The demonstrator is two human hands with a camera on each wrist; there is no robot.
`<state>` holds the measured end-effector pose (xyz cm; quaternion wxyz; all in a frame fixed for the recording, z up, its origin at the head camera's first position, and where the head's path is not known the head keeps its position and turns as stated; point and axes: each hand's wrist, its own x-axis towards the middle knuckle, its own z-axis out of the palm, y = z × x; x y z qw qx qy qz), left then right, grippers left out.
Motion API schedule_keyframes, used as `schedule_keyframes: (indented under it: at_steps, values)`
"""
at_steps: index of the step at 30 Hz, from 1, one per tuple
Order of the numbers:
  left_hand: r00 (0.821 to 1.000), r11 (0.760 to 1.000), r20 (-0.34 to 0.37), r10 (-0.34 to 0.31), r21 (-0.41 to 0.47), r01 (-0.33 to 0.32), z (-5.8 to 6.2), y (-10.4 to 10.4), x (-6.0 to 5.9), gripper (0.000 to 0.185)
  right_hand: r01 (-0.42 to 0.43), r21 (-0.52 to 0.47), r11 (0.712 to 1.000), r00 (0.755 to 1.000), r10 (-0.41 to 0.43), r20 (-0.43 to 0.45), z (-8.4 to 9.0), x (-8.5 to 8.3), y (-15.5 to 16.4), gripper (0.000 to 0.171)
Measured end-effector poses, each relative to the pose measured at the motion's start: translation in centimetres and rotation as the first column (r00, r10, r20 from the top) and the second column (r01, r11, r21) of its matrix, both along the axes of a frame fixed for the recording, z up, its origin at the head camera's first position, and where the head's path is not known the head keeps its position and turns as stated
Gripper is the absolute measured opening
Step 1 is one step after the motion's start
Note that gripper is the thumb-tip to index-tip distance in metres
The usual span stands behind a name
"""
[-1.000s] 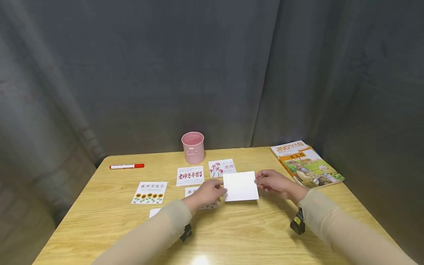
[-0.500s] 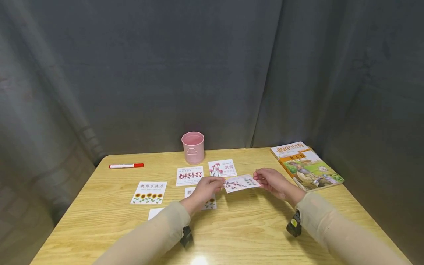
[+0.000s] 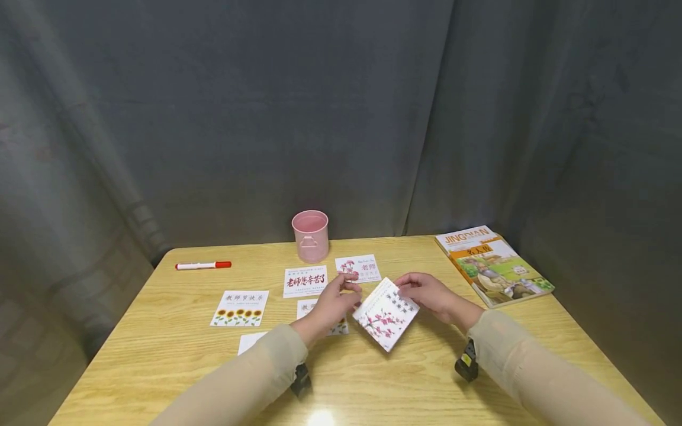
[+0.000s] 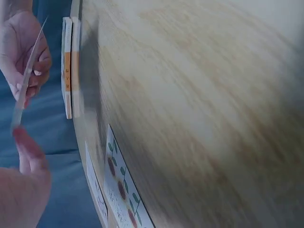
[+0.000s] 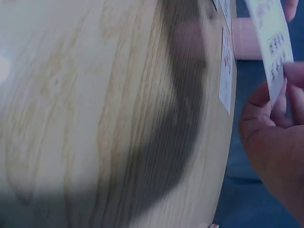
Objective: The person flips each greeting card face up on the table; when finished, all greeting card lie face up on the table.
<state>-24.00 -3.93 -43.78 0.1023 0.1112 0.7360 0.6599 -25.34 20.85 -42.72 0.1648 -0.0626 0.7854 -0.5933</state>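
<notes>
A white card [image 3: 386, 316] printed with pink blossoms and dark lettering is held above the table, turned cornerwise. My right hand [image 3: 428, 294] pinches its upper right edge between thumb and fingers, as the right wrist view shows too. Beside the card's left corner is my left hand [image 3: 333, 307], its thumb and fingers spread apart. In the left wrist view a left fingertip [image 4: 21, 135] meets or nearly meets the card's end. Beneath my left hand lies a sunflower card [image 3: 339, 326], partly covered.
Around lie another sunflower card [image 3: 240, 309], a red-lettered card [image 3: 305, 281], a carnation card [image 3: 367, 269] and a partly hidden white card [image 3: 249, 341]. A pink bucket [image 3: 311, 239] stands behind. A red-capped marker [image 3: 202, 265] is left, books [image 3: 495, 266] right.
The card first showed its blank side between both hands. It flipped to its printed side, then turned cornerwise in my right hand as my left fingers came off its edge.
</notes>
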Motion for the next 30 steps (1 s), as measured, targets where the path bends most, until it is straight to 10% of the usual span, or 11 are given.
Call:
schedule_keyframes:
  at_steps: [6,10,16,20,30]
  values:
    - [0.985,0.964,-0.102,-0.138,-0.244,0.110,-0.1,0.5,0.7,0.048,-0.234,0.064,0.970,0.970,0.237,-0.044,0.2,0.4,-0.9,0.020]
    - [0.970,0.941,-0.185,-0.159,-0.325,0.092,-0.3,0.7,0.7,0.026,-0.252,0.042,0.967,0.966,0.254,-0.046,0.2,0.5,-1.4,0.022]
    - [0.993,0.995,-0.080,0.090,-0.037,-0.093,0.3,0.1,-0.6,0.009,-0.098,-0.120,0.988,0.995,0.101,0.018,0.3,0.2,-0.6,0.029]
    - [0.977,0.962,0.039,0.211,0.169,-0.214,0.8,-0.6,-1.3,0.003,-0.086,-0.221,0.972,0.995,0.093,0.025,0.3,-0.1,0.4,0.010]
    - [0.969,0.966,0.099,0.227,0.100,-0.237,-0.3,-0.8,-0.2,0.005,0.016,-0.293,0.956,0.998,0.004,0.069,0.2,-0.2,0.2,0.005]
